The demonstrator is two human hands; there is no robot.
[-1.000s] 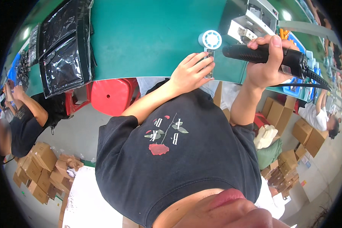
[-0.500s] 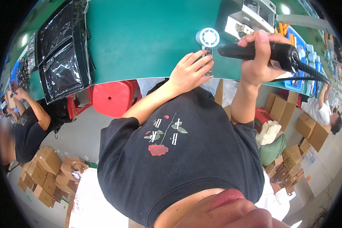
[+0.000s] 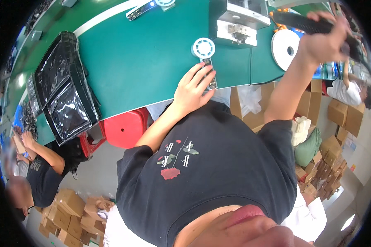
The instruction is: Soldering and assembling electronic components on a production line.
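Note:
On the green table [image 3: 127, 61] near its front edge lies a small handheld fan [image 3: 203, 48], its round head white and pale blue. Electronic parts show along its opened handle. My left hand [image 3: 193, 91] rests over that handle, fingers bent across it and holding it against the table. Out to the right, my right hand [image 3: 323, 45] is raised, closed around a black corded electric screwdriver [image 3: 299, 21]. The hand is smeared by motion. The screwdriver's front end points left, beside some orange items on the far right of the table.
A grey-and-black bench machine [image 3: 237, 31] stands behind the fan, with a white reel [image 3: 285, 49] to its right. Another fan [image 3: 144, 9] lies farther back. A black plastic-wrapped bag [image 3: 66, 88] occupies the left side. A red stool [image 3: 125, 127] and a co-worker [image 3: 47, 164] are at left.
My right hand has carried the screwdriver away from the fan, to the right and farther back. My left hand stays on the fan. The whole view has shifted, revealing the reel.

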